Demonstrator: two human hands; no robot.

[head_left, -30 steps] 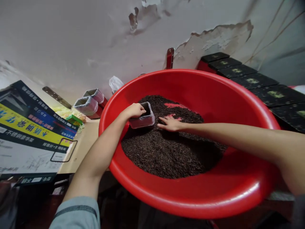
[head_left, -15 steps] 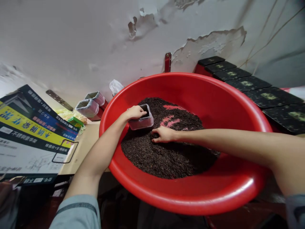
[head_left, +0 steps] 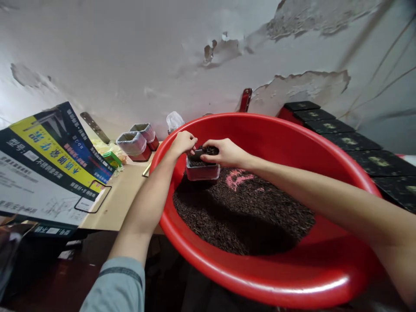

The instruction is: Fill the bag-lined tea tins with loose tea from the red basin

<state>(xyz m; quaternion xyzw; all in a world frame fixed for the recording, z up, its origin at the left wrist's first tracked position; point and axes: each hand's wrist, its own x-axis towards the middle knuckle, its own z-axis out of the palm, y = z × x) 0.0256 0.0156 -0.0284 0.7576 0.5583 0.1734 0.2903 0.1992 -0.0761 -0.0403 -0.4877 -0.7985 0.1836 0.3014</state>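
Note:
A large red basin holds a heap of dark loose tea leaves. At the heap's far left a small red box with a clear lining stands upright, filled with the dark leaves. My left hand grips the box's left rim with curled fingers. My right hand is cupped over the top of the box, its fingers bent down onto the leaves at the rim. Red patches of the basin floor show through the leaves just right of the box.
Two more lined red boxes stand left of the basin by the peeling wall, beside a green packet. A printed cardboard carton lies at the left. Rows of black tins sit at the right.
The box has been tipped upright from lying in the leaves and now stands filled. My right hand moved from the heap up onto the top of the box. The camera view shifted.

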